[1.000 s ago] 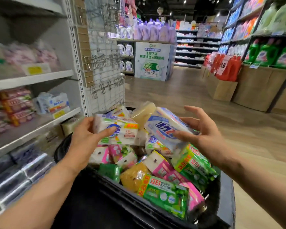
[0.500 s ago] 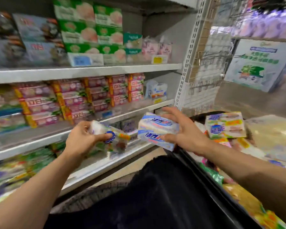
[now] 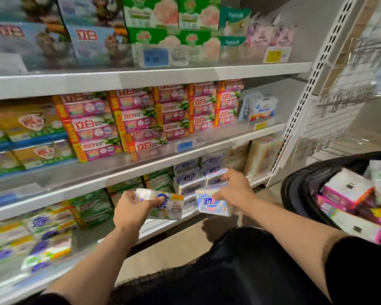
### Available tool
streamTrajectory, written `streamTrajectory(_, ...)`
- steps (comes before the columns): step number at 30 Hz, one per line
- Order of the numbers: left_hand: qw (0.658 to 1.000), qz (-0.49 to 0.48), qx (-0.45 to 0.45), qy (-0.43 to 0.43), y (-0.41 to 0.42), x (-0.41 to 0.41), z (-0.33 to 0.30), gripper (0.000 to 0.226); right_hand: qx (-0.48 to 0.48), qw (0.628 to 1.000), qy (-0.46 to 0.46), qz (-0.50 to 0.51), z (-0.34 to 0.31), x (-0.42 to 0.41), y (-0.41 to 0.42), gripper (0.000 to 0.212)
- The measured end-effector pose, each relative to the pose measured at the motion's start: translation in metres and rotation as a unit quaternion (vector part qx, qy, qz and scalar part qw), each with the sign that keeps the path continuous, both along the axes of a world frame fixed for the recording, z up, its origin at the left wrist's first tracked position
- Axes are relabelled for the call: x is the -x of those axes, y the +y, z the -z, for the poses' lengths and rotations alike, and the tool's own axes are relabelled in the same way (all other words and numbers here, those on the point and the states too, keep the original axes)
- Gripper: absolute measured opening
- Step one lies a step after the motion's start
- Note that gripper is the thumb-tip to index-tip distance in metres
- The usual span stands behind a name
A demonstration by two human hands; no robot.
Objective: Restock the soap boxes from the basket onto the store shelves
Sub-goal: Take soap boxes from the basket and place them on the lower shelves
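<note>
- Store shelves [image 3: 141, 80] fill the far side, stacked with soap packs.
- Our left hand [image 3: 131, 209] grips a clear-wrapped soap pack [image 3: 165, 205] before the bottom shelf.
- Our right hand [image 3: 233, 190] clasps a blue-white soap box [image 3: 209, 204] against matching boxes [image 3: 189, 179].
- Black basket [image 3: 299, 190] at right holds more boxes.

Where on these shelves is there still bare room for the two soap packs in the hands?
Bare shelf shows on the middle shelf, in front of and right of the blue-white pack, up to the perforated upright. The front lip before the pink boxes is also bare. The lowest shelf is crowded where the left hand and right hand reach.
</note>
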State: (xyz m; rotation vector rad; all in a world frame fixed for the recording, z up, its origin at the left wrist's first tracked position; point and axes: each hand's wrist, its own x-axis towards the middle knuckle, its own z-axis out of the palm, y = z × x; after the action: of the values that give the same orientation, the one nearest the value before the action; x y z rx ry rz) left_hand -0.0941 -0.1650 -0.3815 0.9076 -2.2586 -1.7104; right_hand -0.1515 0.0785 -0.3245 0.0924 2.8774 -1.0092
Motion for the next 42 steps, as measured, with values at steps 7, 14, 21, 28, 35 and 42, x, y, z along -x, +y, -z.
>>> streamTrajectory(7,0.995,0.058,-0.081,-0.016,0.028,0.032,0.051,0.065,0.025,0.988,-0.074,0.137,0.038,0.047,0.005,0.042)
streamTrajectory(14,0.983,0.118,-0.138,-0.008,0.046,0.067,0.067,0.095,0.149,0.943,-0.014,0.297,0.054,0.09,0.015,0.022)
streamTrajectory(21,0.978,0.124,-0.165,0.003,0.067,0.091,0.069,0.089,0.165,0.897,0.057,0.407,0.064,0.118,0.037,0.041)
streamTrajectory(28,0.966,0.093,-0.239,0.004,0.1,0.093,0.079,0.047,0.226,0.903,0.101,0.351,0.079,0.13,0.046,0.057)
streamTrajectory(35,0.965,0.097,-0.242,0.008,0.098,0.094,0.074,0.046,0.177,0.927,0.041,0.328,0.085,0.115,0.046,0.059)
streamTrajectory(42,0.969,0.063,-0.237,0.013,0.073,0.086,0.076,0.064,0.291,0.897,0.137,0.303,0.066,0.116,0.025,0.05)
